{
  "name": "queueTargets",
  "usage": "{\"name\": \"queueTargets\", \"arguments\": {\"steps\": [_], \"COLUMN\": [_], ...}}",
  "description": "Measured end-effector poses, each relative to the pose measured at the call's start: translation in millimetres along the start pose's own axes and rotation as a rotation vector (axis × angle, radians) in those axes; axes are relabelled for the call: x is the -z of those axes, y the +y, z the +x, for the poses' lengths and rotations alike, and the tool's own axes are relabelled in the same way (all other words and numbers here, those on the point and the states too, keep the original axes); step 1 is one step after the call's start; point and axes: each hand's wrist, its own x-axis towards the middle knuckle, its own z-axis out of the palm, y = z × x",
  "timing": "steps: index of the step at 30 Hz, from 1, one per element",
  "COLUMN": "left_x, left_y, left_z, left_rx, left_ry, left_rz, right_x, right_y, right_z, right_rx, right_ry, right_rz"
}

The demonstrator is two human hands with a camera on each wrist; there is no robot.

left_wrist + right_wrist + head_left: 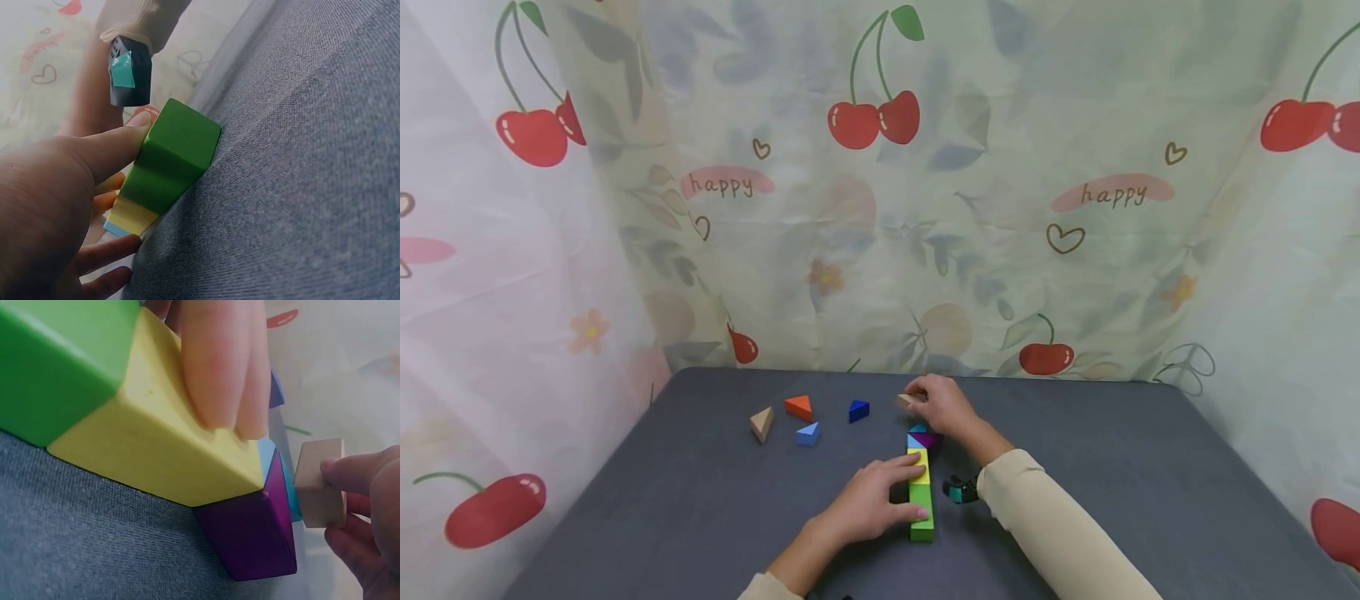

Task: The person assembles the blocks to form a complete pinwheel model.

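A row of painted blocks runs away from the person: a green block (921, 504) nearest, a yellow block (922, 477), then a light blue piece (913, 442) with a purple triangular block (250, 537) beside it, and a teal piece (289, 490) at the far end. The left hand (868, 500) rests on this row, thumb on the green block and fingertips on top of the yellow one. Beyond the far end, the right hand (947, 408) pinches a plain wooden block (319, 481) between thumb and fingers, close by the teal piece.
Left of the row lie a wooden triangular block (762, 424), an orange triangular block (799, 407), a light blue block (807, 434) and a dark blue block (859, 411). A grey cloth covers the table (700, 508); a printed curtain (985, 275) hangs behind it.
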Motion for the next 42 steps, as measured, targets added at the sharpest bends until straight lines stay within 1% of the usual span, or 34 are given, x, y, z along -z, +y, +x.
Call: {"name": "queueTargets", "arguments": {"steps": [7, 12, 16, 21, 23, 26, 29, 31, 38, 42], "left_x": [0.7, 2.4, 2.4, 2.0, 1.9, 1.3, 1.1, 1.2, 2.0, 2.4], "left_y": [-0.5, 0.7, 1.2, 0.6, 0.6, 0.5, -0.2, -0.3, 0.9, 0.5], "left_z": [-0.8, -0.6, 0.4, 1.0, 1.0, 1.2, 1.0, 0.9, 1.3, 1.6], "left_rx": [-0.016, 0.003, 0.018, 0.023, 0.026, 0.031, 0.031, 0.033, 0.042, 0.039], "left_ry": [0.008, -0.008, -0.022, -0.018, -0.017, -0.019, -0.023, -0.026, -0.031, -0.03], "left_rz": [0.017, -0.001, -0.012, -0.01, -0.011, -0.009, -0.005, -0.006, -0.013, -0.012], "right_x": [-5.6, -5.5, -3.7, 0.1, 1.2, 1.2, -0.5, -1.9, -4.9, -5.6], "right_y": [0.5, 2.6, 4.3, 4.2, 3.9, 4.1, 4.3, 4.6, 6.4, 6.8], "right_z": [2.7, 2.4, 1.1, 0.7, 0.3, -1.2, -2.4, -2.5, -0.8, 0.3], "right_rx": [-0.022, -0.021, -0.037, -0.065, -0.089, -0.147, -0.201, -0.216, -0.184, -0.17], "right_ry": [-0.033, -0.055, -0.063, -0.052, -0.046, -0.04, -0.045, -0.051, -0.05, -0.052], "right_rz": [-0.018, -0.023, -0.02, -0.043, -0.068, -0.116, -0.135, -0.122, -0.046, -0.023]}}
